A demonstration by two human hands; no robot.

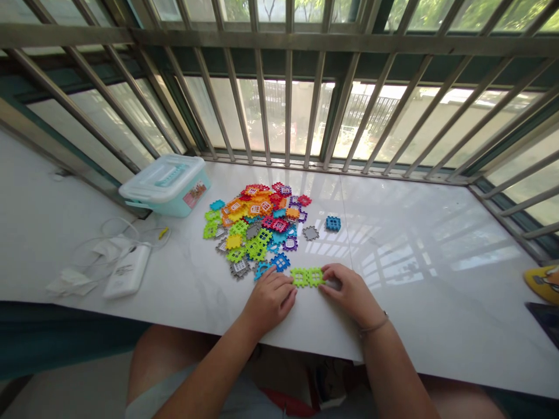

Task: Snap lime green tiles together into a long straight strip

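Two lime-green interlocking window tiles lie side by side, edge to edge, flat on the white tabletop between my hands. My right hand pinches the right edge of the pair between thumb and fingers. At the pair's left edge, my left hand has its bent fingers against the tile, with its thumb lower down. A light-blue tile sits partly beneath the left fingertips, and a dark-blue window tile lies just beyond them. Farther back is a heap of multicoloured interlocking tiles.
A grey tile and a blue tile block lie right of the heap. A lidded mint tub stands back left. Nearer are a white power bank and cables. Metal window bars line the far edge.
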